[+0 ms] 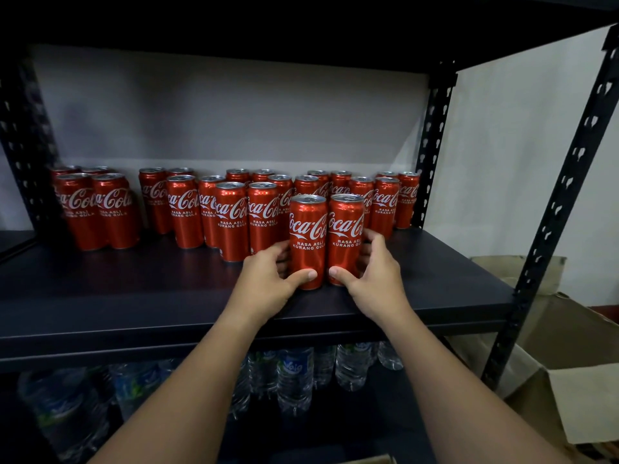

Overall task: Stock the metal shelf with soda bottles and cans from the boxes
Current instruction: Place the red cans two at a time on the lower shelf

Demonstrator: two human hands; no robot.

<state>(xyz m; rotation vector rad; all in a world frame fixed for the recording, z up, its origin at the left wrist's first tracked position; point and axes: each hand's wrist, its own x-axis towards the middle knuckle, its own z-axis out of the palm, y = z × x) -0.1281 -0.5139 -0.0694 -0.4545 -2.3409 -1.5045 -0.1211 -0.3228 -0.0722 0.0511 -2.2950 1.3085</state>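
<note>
Two red Coca-Cola cans stand upright side by side on the dark shelf board (134,296). My left hand (268,279) grips the left can (307,239), thumb across its lower front and fingers behind. My right hand (371,276) grips the right can (345,236) in the same way. Behind them stand several more red cans (231,222) in loose rows, and a separate group of cans (97,209) sits at the far left.
Black perforated uprights (432,145) frame the shelf, with another upright (552,209) nearer on the right. Water bottles (294,373) fill the level below. Open cardboard boxes (569,380) sit on the floor to the right. The upper shelf hangs dark overhead.
</note>
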